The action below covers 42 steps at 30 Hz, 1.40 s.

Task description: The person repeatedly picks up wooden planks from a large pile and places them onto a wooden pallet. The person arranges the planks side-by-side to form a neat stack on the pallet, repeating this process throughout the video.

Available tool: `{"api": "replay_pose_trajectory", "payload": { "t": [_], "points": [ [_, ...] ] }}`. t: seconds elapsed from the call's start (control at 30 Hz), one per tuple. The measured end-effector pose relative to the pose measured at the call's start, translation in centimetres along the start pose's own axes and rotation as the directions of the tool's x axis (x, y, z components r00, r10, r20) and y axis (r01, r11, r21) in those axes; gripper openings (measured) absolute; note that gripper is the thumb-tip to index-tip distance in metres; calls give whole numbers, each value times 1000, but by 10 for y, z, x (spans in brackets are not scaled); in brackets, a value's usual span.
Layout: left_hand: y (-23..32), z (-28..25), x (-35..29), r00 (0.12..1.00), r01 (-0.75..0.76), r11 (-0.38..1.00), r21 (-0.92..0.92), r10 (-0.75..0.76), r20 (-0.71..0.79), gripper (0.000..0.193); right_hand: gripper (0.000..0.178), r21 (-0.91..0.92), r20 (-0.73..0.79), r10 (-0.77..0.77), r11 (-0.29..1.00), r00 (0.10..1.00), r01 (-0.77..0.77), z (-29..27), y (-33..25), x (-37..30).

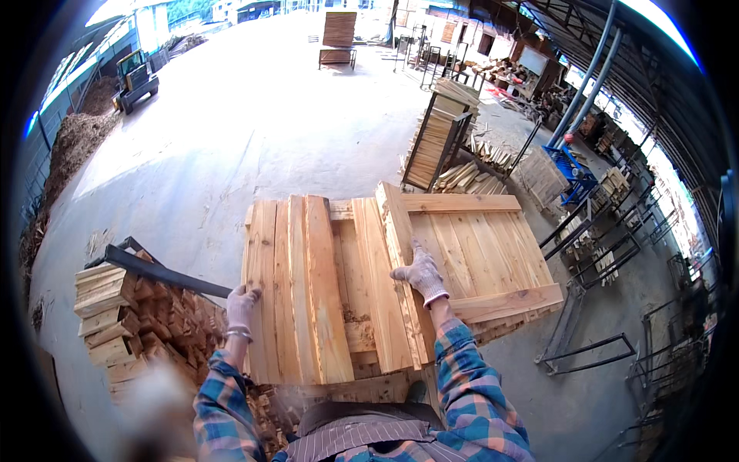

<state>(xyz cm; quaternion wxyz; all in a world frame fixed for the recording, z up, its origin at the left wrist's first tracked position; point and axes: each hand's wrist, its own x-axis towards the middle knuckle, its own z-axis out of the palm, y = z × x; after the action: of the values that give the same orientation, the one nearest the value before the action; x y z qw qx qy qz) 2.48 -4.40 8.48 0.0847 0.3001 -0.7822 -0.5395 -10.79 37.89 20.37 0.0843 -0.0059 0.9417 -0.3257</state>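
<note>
A stack of pale wooden boards and slatted panels lies in front of me. My left hand (pixel 243 309), in a light knitted glove, is closed on the left edge of the leftmost board (pixel 263 292). My right hand (pixel 423 277), gloved too, grips a long board (pixel 394 231) that is tilted up on the stack, thumb on one side and fingers along the other. Between the hands lie several loose boards (pixel 323 285), with a gap showing crosspieces beneath. To the right, a slatted wooden panel (pixel 469 254) with a crosspiece at each end lies flat.
A dark metal bar (pixel 169 271) juts over a pile of short wood pieces (pixel 146 323) at left. Beyond the stack stands a leaning rack of slats (pixel 437 138). Metal frames (pixel 589 354) stand on the concrete at right. A loader vehicle (pixel 137 81) is far left.
</note>
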Motion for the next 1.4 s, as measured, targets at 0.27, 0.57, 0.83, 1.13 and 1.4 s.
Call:
{"api": "replay_pose_trajectory", "payload": {
  "t": [0.27,0.57,0.83,1.13,1.4],
  "points": [
    [42,12,-33,988,2,939,343,51,-146,43,104,-194,-12,15,981,1000,-17,19,23,1],
    [43,26,-43,907,-207,707,676,398,-138,88,70,-220,-61,52,973,997,-64,-13,26,6],
    [52,22,-49,942,-118,722,682,299,-154,82,58,-403,-104,-185,906,977,128,44,37,13],
    [42,26,-48,864,-269,763,588,461,-203,62,89,-480,279,-289,784,916,393,138,-130,-58],
    [44,74,-83,875,-434,610,664,461,148,69,83,-363,258,-213,882,942,299,130,-136,-39]
  ]
}}
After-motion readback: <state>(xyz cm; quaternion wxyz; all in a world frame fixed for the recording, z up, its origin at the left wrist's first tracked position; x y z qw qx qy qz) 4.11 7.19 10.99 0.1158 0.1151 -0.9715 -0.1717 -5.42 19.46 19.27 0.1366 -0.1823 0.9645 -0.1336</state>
